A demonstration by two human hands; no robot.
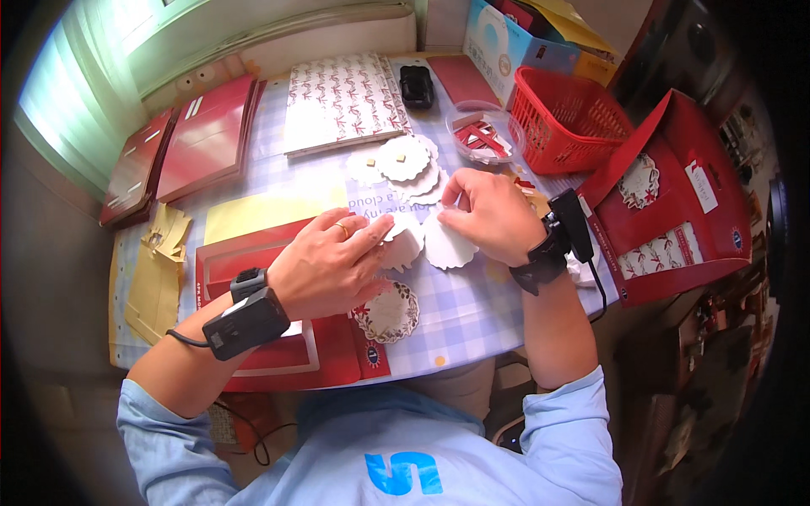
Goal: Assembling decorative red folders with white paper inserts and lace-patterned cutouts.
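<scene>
My right hand (494, 215) pinches the top edge of a white scalloped paper tag (450, 244) between thumb and fingertips. Beside it, my left hand (333, 257) is closed on the edge of another white scalloped piece (405, 244); its fingers cover part of that piece. Just beyond the hands lies an overlapping pile of round scalloped tags (405, 160), with small tan squares on top. A round tag with a printed wreath border (386, 312) rests below my left hand. Partly under my left forearm is a flat red cardboard piece with a frame outline (278, 354).
Stacked red cardboard folders (207, 139) stand far left, near torn tan paper (160, 261). At the back are a patterned stack (346, 101), a black device (416, 87), a clear tub of red pieces (485, 135) and a red basket (565, 118). An open red package (675, 202) overhangs the right edge.
</scene>
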